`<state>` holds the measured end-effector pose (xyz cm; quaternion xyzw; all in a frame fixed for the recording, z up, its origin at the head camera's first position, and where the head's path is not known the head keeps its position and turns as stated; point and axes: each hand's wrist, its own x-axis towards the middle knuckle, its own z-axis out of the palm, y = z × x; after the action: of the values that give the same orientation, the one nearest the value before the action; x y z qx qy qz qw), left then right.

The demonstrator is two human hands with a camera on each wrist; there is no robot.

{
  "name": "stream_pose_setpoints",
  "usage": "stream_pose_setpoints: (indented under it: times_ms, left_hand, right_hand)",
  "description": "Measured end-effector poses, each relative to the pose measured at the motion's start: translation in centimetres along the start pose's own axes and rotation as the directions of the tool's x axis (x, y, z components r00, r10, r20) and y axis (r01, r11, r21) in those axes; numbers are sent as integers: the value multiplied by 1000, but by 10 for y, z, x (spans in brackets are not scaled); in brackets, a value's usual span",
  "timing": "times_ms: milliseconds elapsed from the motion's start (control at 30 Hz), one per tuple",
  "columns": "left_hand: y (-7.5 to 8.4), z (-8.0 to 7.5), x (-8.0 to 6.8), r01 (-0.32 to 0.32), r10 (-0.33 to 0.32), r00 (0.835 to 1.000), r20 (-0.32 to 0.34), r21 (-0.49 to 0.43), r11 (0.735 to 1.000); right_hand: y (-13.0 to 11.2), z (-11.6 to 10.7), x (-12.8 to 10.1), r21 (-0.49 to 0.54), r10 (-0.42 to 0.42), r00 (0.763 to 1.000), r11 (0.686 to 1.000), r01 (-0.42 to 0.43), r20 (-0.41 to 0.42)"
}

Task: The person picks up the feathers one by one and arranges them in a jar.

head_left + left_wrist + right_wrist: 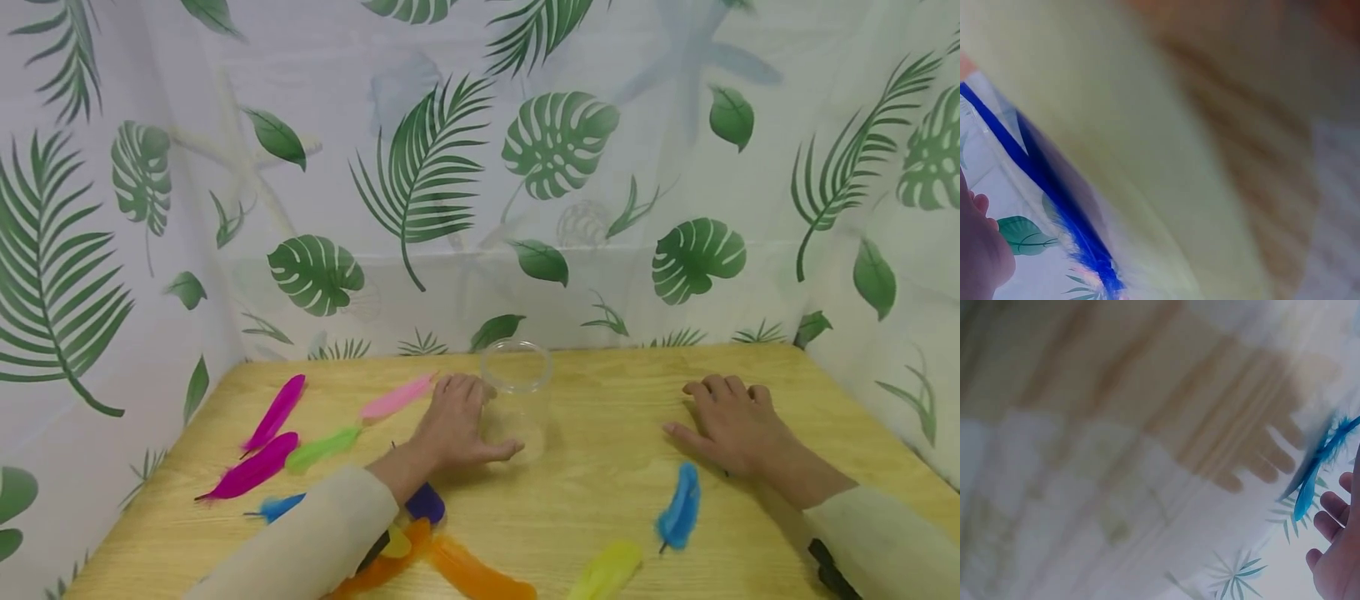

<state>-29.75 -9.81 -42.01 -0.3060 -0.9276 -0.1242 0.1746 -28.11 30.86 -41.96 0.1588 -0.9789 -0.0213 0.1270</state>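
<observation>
The clear plastic cup (pixel 532 412) seemed the likeliest source of trouble: it looked light, so an uneven shove from the left hand (pixel 455 425) could have toppled it towards three o'clock, and a hard squeeze might have buckled its wall. The left sleeve (pixel 300 533) overhung several feathers, so a low sweep of that arm would probably have dragged the orange feather (pixel 480 573) or the dark blue feather (pixel 426 505) across the wood-grain tabletop (pixel 577 508).

The cup stood upright at about two o'clock from the middle of the left hand, whose fingers curved partway round it, thumb across the near side; how firmly they pressed could not be told. The pink feather (pixel 393 400) lay at ten o'clock from that hand and the lime-green feather (pixel 322 450) near nine. The right hand (pixel 731 425) was palm down, fingers loosely spread, holding nothing, with the bright blue feather (pixel 680 507) near it at seven o'clock.
</observation>
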Motion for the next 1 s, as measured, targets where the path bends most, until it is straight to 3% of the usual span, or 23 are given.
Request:
stream_pose_setpoints:
  times_ms: [633,1000]
  left_hand:
    - [0,-6,1,10,-10,1000,28,-13,1000]
    - [1,-5,1,9,-9,1000,24,16,1000]
  right_hand:
    - [23,-3,-5,-22,89,994,996,-87,67]
    - [41,-1,-14,-62,163,978,986,-156,131]
